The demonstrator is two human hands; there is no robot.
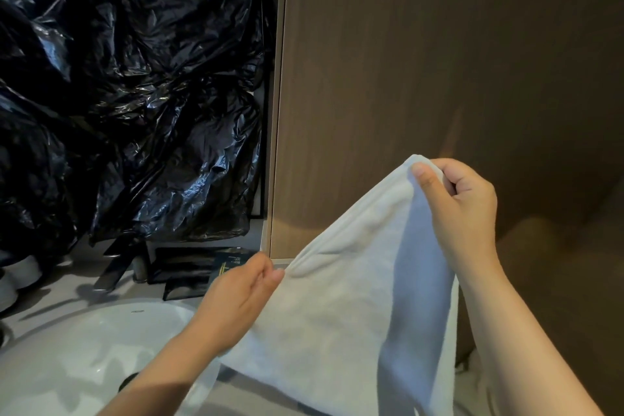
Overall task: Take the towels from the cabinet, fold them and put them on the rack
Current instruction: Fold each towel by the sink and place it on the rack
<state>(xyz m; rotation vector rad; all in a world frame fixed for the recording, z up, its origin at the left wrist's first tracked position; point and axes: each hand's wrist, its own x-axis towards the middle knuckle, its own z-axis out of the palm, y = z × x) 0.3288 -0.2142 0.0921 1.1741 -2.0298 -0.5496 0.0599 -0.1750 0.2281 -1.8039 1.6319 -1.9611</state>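
I have the white towel up in the air in front of me, carried by nothing but my two hands, its lower part hanging past the right rim of the sink. My right hand is curled and pinches the top corner between thumb and forefinger, high up against the brown wood panel. My left hand sits lower and to the left, just above the sink's right rim, fingers closed in a pinch on the towel's edge. So the edge stretched between my grips slopes up from left to right, and the cloth's length drops away below my right hand. I judge the fold turns on levelling that edge: the left hand has the shorter way to rise and meet the right.
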